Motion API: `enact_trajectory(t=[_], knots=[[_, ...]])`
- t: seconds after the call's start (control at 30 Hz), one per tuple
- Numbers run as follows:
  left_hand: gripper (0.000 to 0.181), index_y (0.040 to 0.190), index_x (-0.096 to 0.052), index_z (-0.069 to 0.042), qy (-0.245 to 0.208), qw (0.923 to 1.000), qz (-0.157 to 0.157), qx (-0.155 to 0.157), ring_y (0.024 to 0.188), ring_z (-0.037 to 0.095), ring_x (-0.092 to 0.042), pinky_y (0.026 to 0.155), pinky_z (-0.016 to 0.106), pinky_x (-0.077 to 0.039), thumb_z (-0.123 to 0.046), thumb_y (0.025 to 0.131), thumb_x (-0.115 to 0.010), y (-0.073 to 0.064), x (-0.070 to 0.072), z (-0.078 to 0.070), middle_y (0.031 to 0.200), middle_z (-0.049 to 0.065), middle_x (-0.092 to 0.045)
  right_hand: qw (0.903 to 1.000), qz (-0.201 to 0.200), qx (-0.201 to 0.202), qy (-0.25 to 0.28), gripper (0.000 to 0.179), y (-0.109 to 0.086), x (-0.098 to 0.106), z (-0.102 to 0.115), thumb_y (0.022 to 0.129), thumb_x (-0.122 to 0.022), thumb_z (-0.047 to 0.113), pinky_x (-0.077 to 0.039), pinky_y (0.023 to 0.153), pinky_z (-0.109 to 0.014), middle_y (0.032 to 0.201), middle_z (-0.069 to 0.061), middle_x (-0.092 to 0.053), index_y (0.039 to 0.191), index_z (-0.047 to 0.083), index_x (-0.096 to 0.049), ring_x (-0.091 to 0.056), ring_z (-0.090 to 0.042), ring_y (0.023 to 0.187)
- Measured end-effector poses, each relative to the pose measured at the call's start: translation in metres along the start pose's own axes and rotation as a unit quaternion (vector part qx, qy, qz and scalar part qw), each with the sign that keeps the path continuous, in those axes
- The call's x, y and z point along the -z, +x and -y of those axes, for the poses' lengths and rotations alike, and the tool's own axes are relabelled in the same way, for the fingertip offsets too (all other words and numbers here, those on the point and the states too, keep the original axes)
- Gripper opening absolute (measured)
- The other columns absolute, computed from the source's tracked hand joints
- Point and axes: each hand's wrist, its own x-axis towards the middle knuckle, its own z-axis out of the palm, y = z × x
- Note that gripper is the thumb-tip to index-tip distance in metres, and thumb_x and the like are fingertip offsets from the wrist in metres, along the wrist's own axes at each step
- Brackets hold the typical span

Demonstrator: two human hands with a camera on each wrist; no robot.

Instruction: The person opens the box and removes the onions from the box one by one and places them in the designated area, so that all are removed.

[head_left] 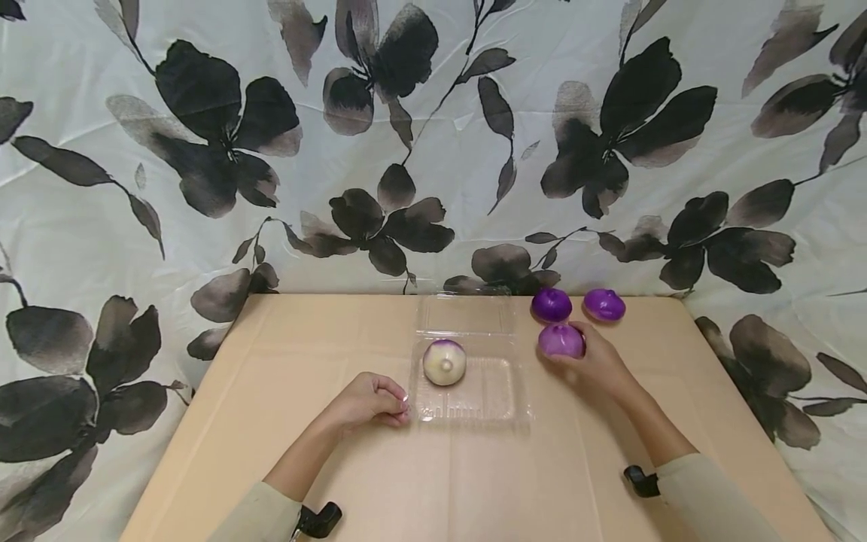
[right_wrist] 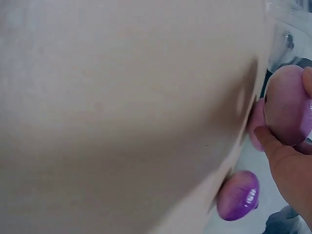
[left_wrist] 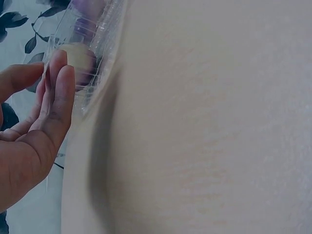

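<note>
My left hand [head_left: 371,399] pinches the left edge of a clear plastic clamshell box [head_left: 491,388], which lies with its lid folded back. The fingertips also meet this rim in the left wrist view. Inside the box's left part sits a turnip [head_left: 444,363], pale side up with purple at its far edge. To the right of the box, my right hand [head_left: 601,365] grips a second turnip [head_left: 561,341], purple side up, by its right side. Its paler underside shows in the right wrist view. Whether it touches the table is unclear.
Two more glossy purple turnips, one left [head_left: 552,305] and one right [head_left: 604,305], rest at the table's back edge, just beyond my right hand. Behind the tan table [head_left: 305,339] hangs a white cloth [head_left: 488,226] with dark flowers.
</note>
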Motion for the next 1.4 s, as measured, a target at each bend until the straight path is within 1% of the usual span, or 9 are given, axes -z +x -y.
enact_trajectory(t=[0.13,0.3,0.43,0.53,0.8,1.03,1.13,1.4], knots=[[0.018,0.104,-0.062,0.014,0.001,1.0000,-0.001,0.001,0.081,0.024,-0.077,0.079,0.040,-0.067,0.005,0.090,-0.069,0.000,-0.001,0.000,0.090,0.023,-0.076,0.9997,0.013,-0.020,-0.011,0.085,0.003,-0.003,-0.007,0.091,-0.080,0.033,-0.048,0.109,-0.066,0.145,-0.036,-0.050,0.151,-0.008,-0.035,-0.053,-0.052,0.129],[0.020,0.105,-0.061,0.015,-0.001,1.0000,-0.001,-0.004,0.081,0.025,-0.078,0.079,0.041,-0.067,0.005,0.091,-0.069,0.000,-0.002,-0.001,0.091,0.025,-0.076,0.9994,0.014,-0.020,-0.023,0.085,0.006,-0.006,-0.012,0.093,-0.078,0.036,-0.049,0.107,-0.066,0.144,-0.037,-0.050,0.150,-0.009,-0.035,-0.054,-0.052,0.128],[0.019,0.105,-0.062,0.015,0.000,1.0000,-0.003,-0.005,0.081,0.025,-0.078,0.078,0.041,-0.067,0.005,0.091,-0.069,0.001,-0.002,-0.001,0.090,0.023,-0.077,0.9993,0.018,-0.022,-0.024,0.087,0.008,-0.008,-0.014,0.094,-0.076,0.040,-0.049,0.108,-0.065,0.144,-0.037,-0.050,0.151,-0.009,-0.034,-0.054,-0.052,0.128],[0.017,0.103,-0.062,0.013,-0.001,1.0000,-0.004,-0.003,0.081,0.026,-0.078,0.078,0.040,-0.067,0.005,0.090,-0.069,0.002,-0.002,0.000,0.090,0.024,-0.076,0.9992,0.020,-0.024,-0.024,0.086,0.009,-0.008,-0.015,0.094,-0.076,0.041,-0.049,0.108,-0.065,0.143,-0.037,-0.050,0.150,-0.010,-0.035,-0.055,-0.051,0.127],[0.017,0.104,-0.062,0.013,-0.006,1.0000,-0.006,-0.002,0.080,0.025,-0.078,0.078,0.039,-0.067,0.006,0.091,-0.069,0.005,-0.002,-0.001,0.090,0.023,-0.077,0.9994,0.014,-0.008,-0.032,0.084,0.012,-0.008,-0.018,0.090,-0.081,0.030,-0.051,0.105,-0.065,0.139,-0.037,-0.053,0.147,-0.011,-0.037,-0.058,-0.052,0.122],[0.017,0.104,-0.062,0.013,0.000,1.0000,-0.004,-0.004,0.081,0.025,-0.078,0.078,0.038,-0.067,0.005,0.091,-0.069,0.007,-0.002,-0.001,0.094,0.028,-0.076,0.9993,0.014,0.010,-0.033,0.087,0.013,-0.009,-0.018,0.088,-0.082,0.029,-0.050,0.106,-0.067,0.140,-0.039,-0.052,0.148,-0.014,-0.035,-0.056,-0.054,0.124],[0.017,0.104,-0.062,0.014,0.002,1.0000,-0.004,-0.006,0.081,0.025,-0.078,0.078,0.038,-0.067,0.005,0.091,-0.069,0.008,-0.002,-0.001,0.094,0.028,-0.076,0.9991,0.017,0.018,-0.034,0.089,0.014,-0.009,-0.019,0.088,-0.081,0.029,-0.049,0.106,-0.067,0.141,-0.040,-0.050,0.149,-0.015,-0.034,-0.055,-0.055,0.125],[0.016,0.103,-0.063,0.012,-0.002,0.9999,-0.010,-0.004,0.081,0.026,-0.078,0.079,0.039,-0.067,0.005,0.090,-0.069,0.010,-0.004,-0.004,0.094,0.029,-0.075,0.9988,0.028,0.021,-0.035,0.094,0.018,-0.004,-0.021,0.089,-0.081,0.032,-0.047,0.108,-0.068,0.146,-0.041,-0.046,0.153,-0.014,-0.029,-0.053,-0.056,0.128]])
